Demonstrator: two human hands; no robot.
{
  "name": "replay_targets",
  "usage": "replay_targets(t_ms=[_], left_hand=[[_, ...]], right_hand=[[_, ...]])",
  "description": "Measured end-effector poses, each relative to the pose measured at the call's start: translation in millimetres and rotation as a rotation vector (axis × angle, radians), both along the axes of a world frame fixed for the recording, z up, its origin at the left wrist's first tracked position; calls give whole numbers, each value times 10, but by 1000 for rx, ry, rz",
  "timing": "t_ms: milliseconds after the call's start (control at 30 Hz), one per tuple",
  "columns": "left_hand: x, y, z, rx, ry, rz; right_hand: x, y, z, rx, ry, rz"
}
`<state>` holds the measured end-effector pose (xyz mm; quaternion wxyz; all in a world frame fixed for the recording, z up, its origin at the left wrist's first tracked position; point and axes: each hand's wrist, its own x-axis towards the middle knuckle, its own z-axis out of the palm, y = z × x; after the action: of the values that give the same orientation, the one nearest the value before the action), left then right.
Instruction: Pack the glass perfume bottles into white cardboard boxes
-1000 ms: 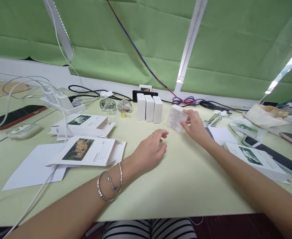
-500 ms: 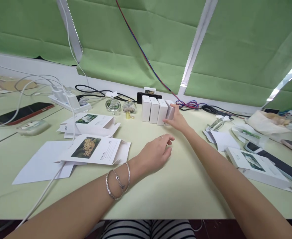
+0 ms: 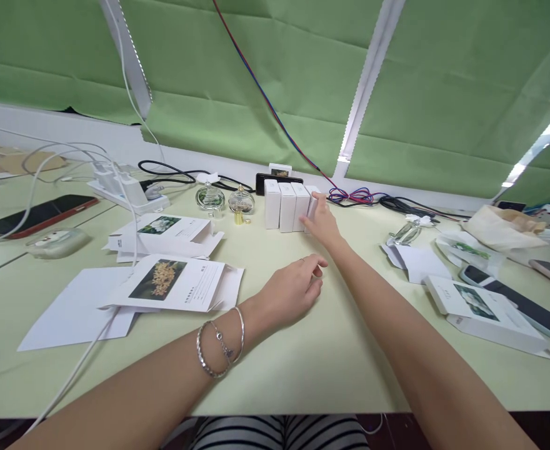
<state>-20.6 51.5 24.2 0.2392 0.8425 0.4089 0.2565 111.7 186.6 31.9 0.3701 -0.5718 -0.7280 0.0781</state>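
Observation:
Several small white boxes (image 3: pixel 287 206) stand upright in a row toward the back of the table. My right hand (image 3: pixel 322 222) reaches to the row's right end and has its thumb and fingers around the last white box (image 3: pixel 311 195), which it partly hides. That box stands close against the one to its left. My left hand (image 3: pixel 294 284) rests on the table nearer to me, with loosely bent fingers and nothing in it. A silver bracelet (image 3: pixel 204 356) is on that wrist.
Flower-printed cartons (image 3: pixel 176 281) and a white sheet (image 3: pixel 75 312) lie at left. Behind are glass bottles (image 3: pixel 210 199), a gold cap (image 3: pixel 238 217), a black phone (image 3: pixel 260 184) and a power strip (image 3: pixel 148 205). At right are another carton (image 3: pixel 485 312) and a dark phone (image 3: pixel 528 306).
My right hand has moved slightly left with the last box, and the right-hand boxes now stand closer together. My left hand has stayed in place on the table.

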Motion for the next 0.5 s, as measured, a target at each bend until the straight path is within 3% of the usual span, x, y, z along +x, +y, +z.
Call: replay_targets(t_ms=[200, 333, 500], left_hand=[[-7, 0, 21, 22, 14, -11], [-21, 3, 28, 91, 59, -82], [-31, -1, 30, 173, 172, -257]], right_hand=[[-82, -10, -40, -36, 23, -84], [-68, -52, -44, -2, 41, -36], [-251, -338, 253, 215, -25, -114]])
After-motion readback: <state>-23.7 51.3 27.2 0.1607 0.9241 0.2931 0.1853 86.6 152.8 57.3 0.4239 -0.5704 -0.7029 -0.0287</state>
